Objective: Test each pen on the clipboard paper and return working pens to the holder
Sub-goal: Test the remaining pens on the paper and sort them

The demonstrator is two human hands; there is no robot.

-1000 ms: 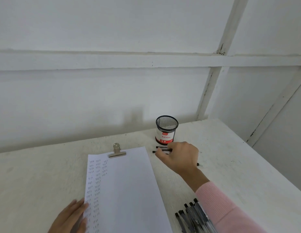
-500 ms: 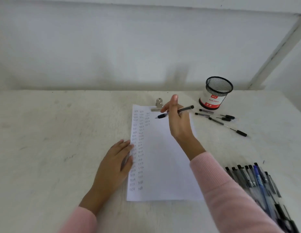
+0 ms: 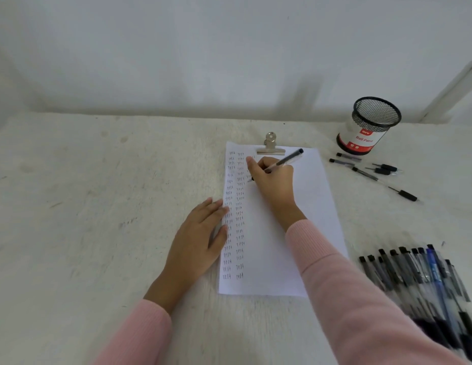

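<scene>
Black pen [image 3: 287, 159] lies half hidden inside the right grip [image 3: 273, 181].

The paper [image 3: 295, 233] was white with columns of small dark marks. The holder [image 3: 369, 127] was black mesh with a red-white label. The sleeves [image 3: 361, 299] were pink.

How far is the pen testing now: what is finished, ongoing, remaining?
Done: two columns of test marks on the paper. In hand: the right hand writes with a pen while the left hand presses its edge. Left: a pile of pens waits at right; no pen shows in the holder.
</scene>
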